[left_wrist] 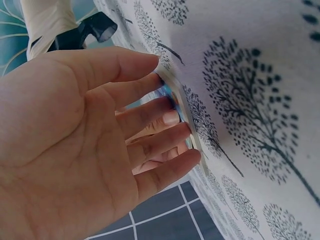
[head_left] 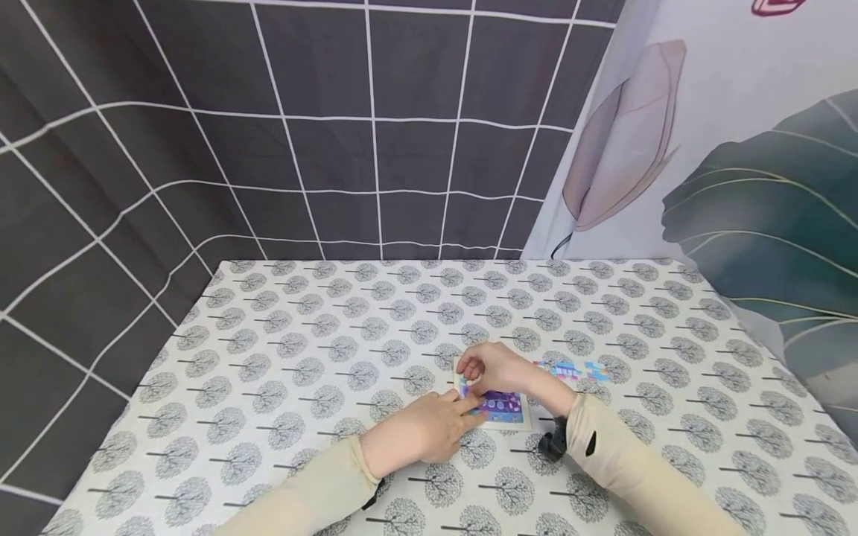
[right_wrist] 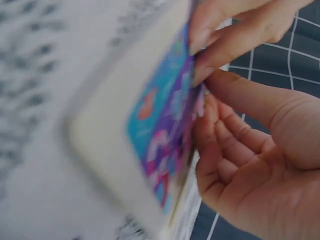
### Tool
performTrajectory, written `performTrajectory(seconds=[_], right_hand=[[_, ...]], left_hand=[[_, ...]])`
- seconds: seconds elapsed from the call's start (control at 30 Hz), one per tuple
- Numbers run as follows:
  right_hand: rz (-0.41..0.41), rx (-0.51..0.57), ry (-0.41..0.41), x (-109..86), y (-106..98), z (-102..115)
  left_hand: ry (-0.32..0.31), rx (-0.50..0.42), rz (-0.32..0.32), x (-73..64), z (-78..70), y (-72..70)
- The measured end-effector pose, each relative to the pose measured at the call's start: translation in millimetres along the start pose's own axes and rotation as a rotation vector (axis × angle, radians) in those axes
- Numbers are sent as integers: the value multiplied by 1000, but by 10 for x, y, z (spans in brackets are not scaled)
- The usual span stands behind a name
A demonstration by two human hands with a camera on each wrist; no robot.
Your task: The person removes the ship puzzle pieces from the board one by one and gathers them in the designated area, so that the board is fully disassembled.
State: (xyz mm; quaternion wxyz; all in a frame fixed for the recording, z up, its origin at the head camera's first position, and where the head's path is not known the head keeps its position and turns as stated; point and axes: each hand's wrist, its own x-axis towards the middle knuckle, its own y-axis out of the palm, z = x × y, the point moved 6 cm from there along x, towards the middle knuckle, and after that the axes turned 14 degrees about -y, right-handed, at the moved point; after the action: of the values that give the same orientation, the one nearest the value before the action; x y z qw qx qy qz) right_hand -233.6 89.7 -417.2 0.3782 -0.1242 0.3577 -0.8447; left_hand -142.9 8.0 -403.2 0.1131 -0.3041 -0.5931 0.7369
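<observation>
On the table covered with a tree-print cloth [head_left: 322, 335], a small puzzle board [head_left: 512, 418] with a cream frame and a purple and blue picture lay flat, near the front edge and a little right of the middle. The left hand [head_left: 429, 432] came from the near side and its straight fingers [left_wrist: 165, 117] touched the left part of the board, pressing on the picture; the hand was flat and relaxed, it gripped nothing. The right hand [head_left: 492, 368] was over the far corner of the board, with its fingertips [right_wrist: 200, 75] bent down to the picture surface, as if pinching a small piece there, but the pictures did not show clearly whether a piece was between them. In the right wrist view the board was blurred. Just beside the board, on its right and further from the person, a few loose puzzle pieces [head_left: 570, 370] in light blue and pink lay on the cloth, close to the right forearm.
</observation>
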Motion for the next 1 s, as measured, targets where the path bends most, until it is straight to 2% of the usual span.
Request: performTrajectory(seconds=[0.13, 0.33, 0.4, 0.53, 0.7, 1.0], right_hand=[[-33, -5, -67, -9, -1, 8], [-54, -57, -160, -58, 7, -15], [-53, -73, -201, -79, 13, -19], [-53, -74, -265, -115, 22, -28], [-24, -83, -291, -148, 16, -34], [33, -68, -282, -168, 2, 0]], left_hand=[[-11, -13, -6, -7, 13, 0], [-11, 29, -18, -33, 11, 26], [-6, 11, 3, -44, 24, 49], [6, -100, 76, -60, 76, 99], [32, -183, 112, -95, 116, 108], [43, -201, 106, -118, 129, 69]])
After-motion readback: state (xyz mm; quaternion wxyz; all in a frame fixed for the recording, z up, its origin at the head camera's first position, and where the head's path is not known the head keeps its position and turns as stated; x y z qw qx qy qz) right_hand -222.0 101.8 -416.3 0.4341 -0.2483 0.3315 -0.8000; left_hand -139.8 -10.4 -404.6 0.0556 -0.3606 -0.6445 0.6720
